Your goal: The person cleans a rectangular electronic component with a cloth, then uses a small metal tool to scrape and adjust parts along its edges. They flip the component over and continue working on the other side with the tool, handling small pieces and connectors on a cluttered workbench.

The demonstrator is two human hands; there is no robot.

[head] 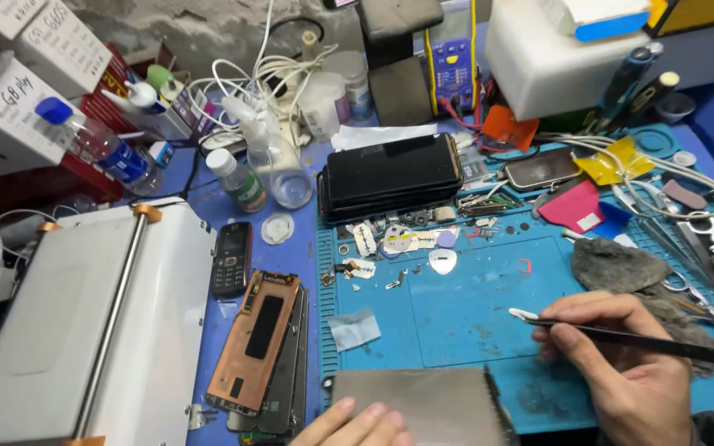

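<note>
The right hand (630,372) rests on the blue work mat (456,314) near the table's front right corner, its fingers (576,318) closed around a slim black tool (621,337) held like a pen. The tool's white tip points left and sits just above the mat. The left hand (357,423) lies at the front edge, fingers laid flat and loosely together on a grey rectangular slab (423,400), gripping nothing. Just beyond the right hand lies a grey cloth (617,266). Left of the mat, a copper-coloured phone panel (256,343) rests on a stack of similar panels, with a small dark keypad phone (231,258) behind it. A pile of black phone screens (390,175) sits at the mat's far edge, and a white roller machine (84,322) fills the front left corner.
</note>
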